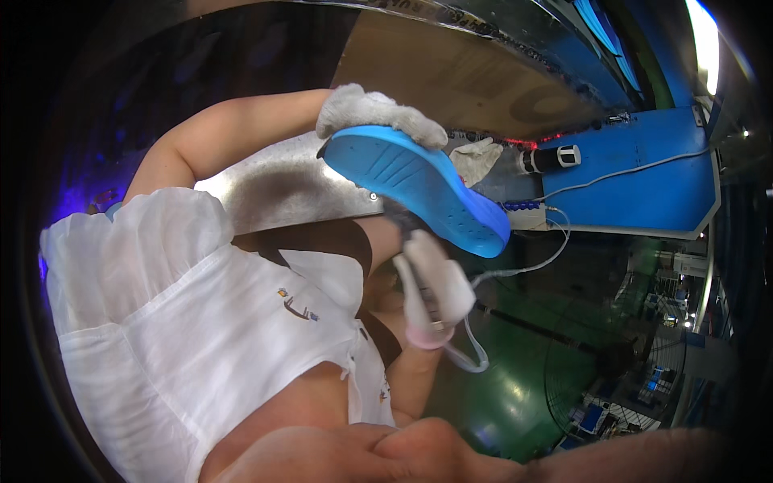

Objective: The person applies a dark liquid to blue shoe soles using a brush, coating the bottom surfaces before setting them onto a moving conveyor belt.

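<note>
A bright blue shoe sole (411, 173) with grooves and small holes is tilted above the metal work surface. My left hand (378, 117), in a fuzzy grey glove, closes over its upper edge; some of its fingers are hidden behind the sole. Below the sole is my right hand (439, 286), in a whitish glove and smeared by motion. It is closed around a dark hand tool (400, 216), whose tip points up toward the underside of the sole. The blur hides the tool's exact kind. A pale hose (483, 350) loops beside my right wrist.
Behind the sole, a loose whitish glove (477, 159) lies on the metal surface (282, 187). A black-and-white cylindrical device (551, 158) and its cable rest by a blue panel (644, 173). A brown board (459, 72) stands at the back. A large fan (604, 362) is on the green floor.
</note>
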Demonstrator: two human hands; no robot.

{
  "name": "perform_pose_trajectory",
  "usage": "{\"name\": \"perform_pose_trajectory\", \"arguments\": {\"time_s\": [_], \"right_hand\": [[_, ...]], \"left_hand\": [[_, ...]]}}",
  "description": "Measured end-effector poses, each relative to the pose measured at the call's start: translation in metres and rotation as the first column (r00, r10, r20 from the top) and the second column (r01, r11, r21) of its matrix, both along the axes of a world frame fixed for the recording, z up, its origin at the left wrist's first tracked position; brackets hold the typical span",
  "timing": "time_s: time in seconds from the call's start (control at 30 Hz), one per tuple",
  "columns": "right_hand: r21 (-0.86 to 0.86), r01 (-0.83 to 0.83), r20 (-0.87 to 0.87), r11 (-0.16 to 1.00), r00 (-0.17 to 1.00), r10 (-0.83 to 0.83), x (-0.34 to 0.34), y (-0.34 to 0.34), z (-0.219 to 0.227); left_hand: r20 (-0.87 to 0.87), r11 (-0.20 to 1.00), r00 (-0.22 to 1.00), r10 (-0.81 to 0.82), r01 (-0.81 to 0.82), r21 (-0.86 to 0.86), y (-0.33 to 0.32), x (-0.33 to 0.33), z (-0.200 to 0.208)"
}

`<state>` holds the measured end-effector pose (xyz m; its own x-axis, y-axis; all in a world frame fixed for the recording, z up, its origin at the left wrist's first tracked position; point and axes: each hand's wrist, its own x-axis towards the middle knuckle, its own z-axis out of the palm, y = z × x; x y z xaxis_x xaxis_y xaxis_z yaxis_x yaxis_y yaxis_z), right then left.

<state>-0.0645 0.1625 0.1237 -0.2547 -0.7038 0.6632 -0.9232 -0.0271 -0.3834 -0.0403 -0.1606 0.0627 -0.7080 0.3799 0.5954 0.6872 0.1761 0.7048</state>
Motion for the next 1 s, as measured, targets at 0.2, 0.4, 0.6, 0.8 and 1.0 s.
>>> {"name": "perform_pose_trajectory", "arguments": {"time_s": [0.2,0.4,0.6,0.8,1.0], "right_hand": [[0.206,0.002,-0.059,0.978,0.998,0.010,0.001,0.009,0.013],[0.182,0.017,-0.056,0.983,0.998,-0.006,-0.008,0.018,0.016],[-0.018,0.034,0.005,0.999,0.999,-0.034,-0.031,0.013,0.006],[-0.336,-0.018,0.570,0.942,0.792,0.219,-0.001,-0.007,-0.003],[-0.363,0.254,-0.229,0.896,0.908,-0.350,-0.005,-0.049,-0.023]], "left_hand": [[0.095,0.984,0.980,0.176,-0.177,-0.001,-0.027,0.005,-0.029],[0.491,0.939,0.834,0.254,-0.334,0.081,-0.035,0.014,-0.018],[0.425,0.906,0.873,0.238,-0.357,0.226,-0.017,0.037,0.024],[0.739,0.526,0.622,-0.257,-0.551,0.647,0.080,0.036,0.056],[0.473,0.068,0.815,-0.336,-0.480,0.875,0.144,0.038,0.077]]}}
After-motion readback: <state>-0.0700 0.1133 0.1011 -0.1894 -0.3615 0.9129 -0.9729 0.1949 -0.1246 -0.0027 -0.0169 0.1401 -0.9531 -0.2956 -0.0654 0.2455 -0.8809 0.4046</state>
